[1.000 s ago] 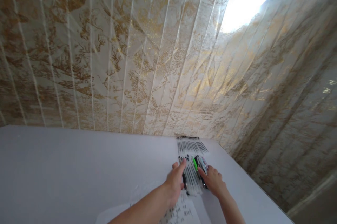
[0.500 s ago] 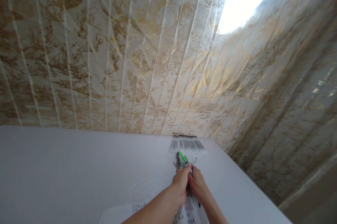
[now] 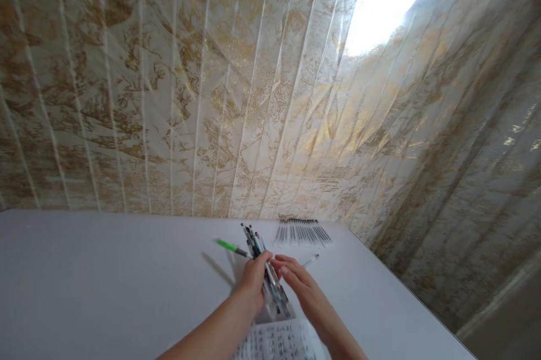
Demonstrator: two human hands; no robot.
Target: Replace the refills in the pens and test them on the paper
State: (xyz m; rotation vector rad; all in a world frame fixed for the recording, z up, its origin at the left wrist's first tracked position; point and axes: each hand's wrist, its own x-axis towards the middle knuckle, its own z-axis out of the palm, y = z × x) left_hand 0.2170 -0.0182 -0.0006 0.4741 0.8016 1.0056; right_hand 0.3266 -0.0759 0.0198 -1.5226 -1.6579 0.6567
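pens (image 3: 252, 243) fill the grip of the left hand (image 3: 252, 280), the right hand (image 3: 303, 283) loosely spread alongside.

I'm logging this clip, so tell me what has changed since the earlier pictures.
The front pens, side by side a second ago, are now mostly bundled in the left hand, which has moved left. The right hand, closed around them half a second ago, has opened. The green pen now angles out leftward. The back row of pens stayed put.
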